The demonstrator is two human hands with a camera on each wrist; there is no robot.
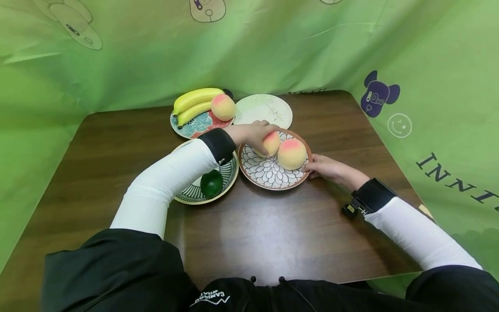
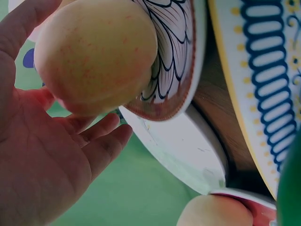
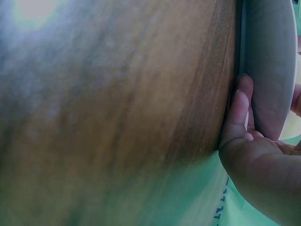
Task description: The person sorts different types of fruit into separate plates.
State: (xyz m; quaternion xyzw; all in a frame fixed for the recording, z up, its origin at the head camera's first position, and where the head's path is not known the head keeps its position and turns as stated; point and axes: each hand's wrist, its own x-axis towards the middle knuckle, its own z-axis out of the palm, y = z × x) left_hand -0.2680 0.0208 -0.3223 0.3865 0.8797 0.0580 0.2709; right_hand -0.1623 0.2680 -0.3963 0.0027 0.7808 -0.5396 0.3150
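Observation:
My left hand holds a peach with thumb and fingers round its sides, over the left part of a brown-rimmed plate with a petal pattern. In the left wrist view the palm stands apart from the fruit. A second peach lies on the same plate, right of the first. At the plate's right edge my right hand grips the rim, thumb on top. In the right wrist view its fingers reach under the plate's pale outer side.
Left of the plate, partly under my left forearm, a yellow-rimmed bowl holds a dark green fruit. Behind it, a floral plate bears bananas and another peach. A white plate stands at the back, near the green curtain.

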